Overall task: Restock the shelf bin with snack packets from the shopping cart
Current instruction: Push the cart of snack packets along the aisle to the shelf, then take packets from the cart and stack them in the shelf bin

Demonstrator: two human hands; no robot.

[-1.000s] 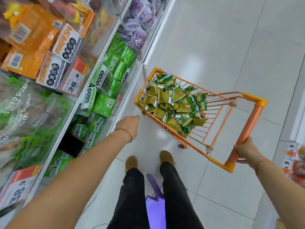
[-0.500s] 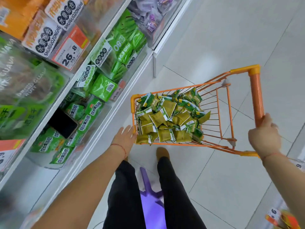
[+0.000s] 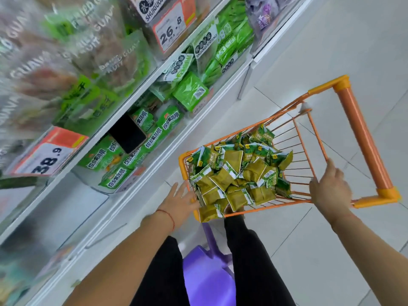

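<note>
Nearer now — shopping cart (image 3: 298, 138) of snack packets (image 3: 236, 175), between spread left grip (image 3: 181, 200) and spread right grip (image 3: 329, 191).

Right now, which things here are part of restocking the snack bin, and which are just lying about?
Job:
orange cart
snack packets in it
left hand
right hand

Lying about:
black phone in a shelf bin
purple stool
price tags

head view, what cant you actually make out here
- Upper shelf bags, head view: motion blur smears most of the print.
- Snack packets in the shopping cart: print too small to read; lower layers buried.
- Left hand fingertips: blurred at the cart's rim, contact unclear.
- Purple object: partly hidden between the legs.
</note>
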